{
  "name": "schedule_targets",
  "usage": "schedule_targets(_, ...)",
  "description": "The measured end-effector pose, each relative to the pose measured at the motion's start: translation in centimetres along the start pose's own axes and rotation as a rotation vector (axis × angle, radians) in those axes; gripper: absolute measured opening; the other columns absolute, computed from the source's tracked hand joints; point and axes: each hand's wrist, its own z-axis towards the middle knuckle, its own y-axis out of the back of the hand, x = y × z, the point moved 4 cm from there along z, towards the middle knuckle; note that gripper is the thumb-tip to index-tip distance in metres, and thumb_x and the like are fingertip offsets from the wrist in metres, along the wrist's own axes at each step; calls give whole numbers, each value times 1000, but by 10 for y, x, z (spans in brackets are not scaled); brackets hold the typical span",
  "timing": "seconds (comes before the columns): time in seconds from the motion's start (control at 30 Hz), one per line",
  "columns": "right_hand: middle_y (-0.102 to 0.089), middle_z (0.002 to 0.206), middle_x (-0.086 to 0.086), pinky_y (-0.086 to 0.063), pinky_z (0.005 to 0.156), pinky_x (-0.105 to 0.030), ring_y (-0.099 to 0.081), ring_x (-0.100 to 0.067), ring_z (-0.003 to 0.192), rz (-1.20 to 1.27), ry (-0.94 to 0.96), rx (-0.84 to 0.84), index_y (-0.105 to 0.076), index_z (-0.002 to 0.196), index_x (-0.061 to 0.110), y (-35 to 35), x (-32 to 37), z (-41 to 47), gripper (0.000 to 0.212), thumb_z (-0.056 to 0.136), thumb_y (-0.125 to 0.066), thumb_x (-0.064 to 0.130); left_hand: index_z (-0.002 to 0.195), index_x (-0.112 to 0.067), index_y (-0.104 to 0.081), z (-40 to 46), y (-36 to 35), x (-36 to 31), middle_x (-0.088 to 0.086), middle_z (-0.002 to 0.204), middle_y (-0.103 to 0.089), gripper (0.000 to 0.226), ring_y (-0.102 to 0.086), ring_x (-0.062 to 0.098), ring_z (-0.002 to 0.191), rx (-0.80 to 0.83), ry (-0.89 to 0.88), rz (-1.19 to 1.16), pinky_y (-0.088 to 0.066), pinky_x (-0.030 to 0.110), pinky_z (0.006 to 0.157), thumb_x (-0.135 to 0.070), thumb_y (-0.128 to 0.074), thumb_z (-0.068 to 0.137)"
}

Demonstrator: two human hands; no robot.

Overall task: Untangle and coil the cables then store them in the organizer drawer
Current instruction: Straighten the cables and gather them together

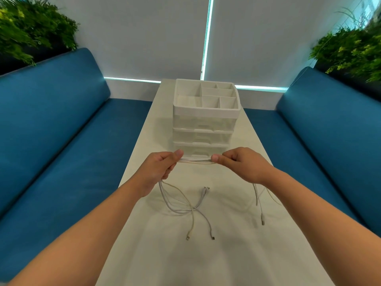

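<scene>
Before the closed-drawered organizer, both hands pinch the white cables taut

Soft, even daylight (cyan glare at blind edges), wide-angle bending, blurred corners

— What is being counted on the table?
— One white organizer is being seen, with three drawers stacked below a divided top tray.
— And the cables?
— One bundle is being held; its strands cannot be told apart. Five connector ends are being seen.
— Hands?
— Two: left hand, right hand.
— Around?
— Two blue benches and two plants.
</scene>
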Motion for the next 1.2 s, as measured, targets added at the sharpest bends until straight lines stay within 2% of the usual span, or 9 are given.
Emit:
schedule_targets(0.17, -51, 67, 3, -47, 71, -34, -54, -14, 64, 76, 34, 146, -46, 71, 23, -4, -3, -5, 41, 95, -41, 55, 54, -18, -37, 4, 7, 0, -5, 54, -30, 49, -23, 12, 52, -38, -6, -24, -25, 27, 54, -52, -65, 77)
schedule_targets(0.33, -40, 57, 4, -33, 57, -30, -37, -13, 54, -40, 49, 33, -44, 64, 18, 2, -1, -6, 49, 89, -49, 59, 52, -18, -38, 4, 15, 6, -4, 54, -30, 50, -23, 13, 52, -81, 7, -44, -24, 29, 55, -52, -67, 74)
schedule_targets(0.47, -36, 55, 4, -32, 56, -31, -36, -13, 53, 21, 20, 1, -47, 65, 8, 1, -7, -1, 63, 78, -53, 70, 51, -19, -38, 5, 19, 5, -2, 55, -29, 50, -22, 14, 53, -89, 1, -54, -24, 29, 54, -52, -68, 73)
schedule_targets(0.57, -31, 56, 1, -33, 57, -32, -37, -14, 51, 150, -24, 40, -39, 58, 11, 0, -13, -1, 63, 71, -59, 70, 50, -19, -38, 5, 19, 3, -1, 55, -29, 51, -22, 14, 53, -88, -9, -39, -24, 29, 53, -53, -68, 73)
schedule_targets(0.73, -29, 58, 2, -29, 57, -31, -29, -14, 54, 163, -19, 34, -32, 60, 16, -6, -19, -2, 58, 81, -56, 65, 53, -18, -37, 4, 21, 8, -1, 55, -26, 52, -19, 16, 53, -119, 4, -50, -22, 29, 53, -55, -70, 70)
schedule_targets(0.9, -53, 64, 11, -41, 70, -28, -49, -9, 65, 92, -33, 53, -57, 72, 25, -7, -17, -5, 38, 97, -42, 50, 52, -18, -38, 3, 25, 10, -1, 55, -27, 52, -20, 15, 52, -155, 20, -59, -23, 28, 52, -53, -70, 72)
schedule_targets(1.03, -65, 103, 8, -43, 94, -24, -59, -9, 103, 290, -54, 110, -73, 95, 27, -6, -26, -4, 22, 97, -52, 35, 54, -16, -56, 1, 23, 10, 2, 55, -28, 45, -21, 16, 52, -123, 26, -26, -25, 27, 53, -55, -70, 72)
schedule_targets(1.13, -63, 102, 13, -42, 87, -9, -58, 0, 102, 413, -87, 157, -71, 114, 23, -3, -31, -7, 23, 95, -58, 24, 68, -10, -68, -3, 19, 10, 0, 54, -29, 47, -22, 15, 52, -92, 37, -18, -24, 30, 55, -57, -69, 69)
schedule_targets(1.2, -64, 108, 10, -42, 91, -11, -59, -3, 104, 382, -119, 200, -69, 118, 22, -3, -36, -10, 26, 94, -61, 18, 66, -15, -71, -6, 16, 10, 0, 53, -30, 44, -24, 15, 53, -62, 29, 6, -24, 33, 58, -59, -69, 68)
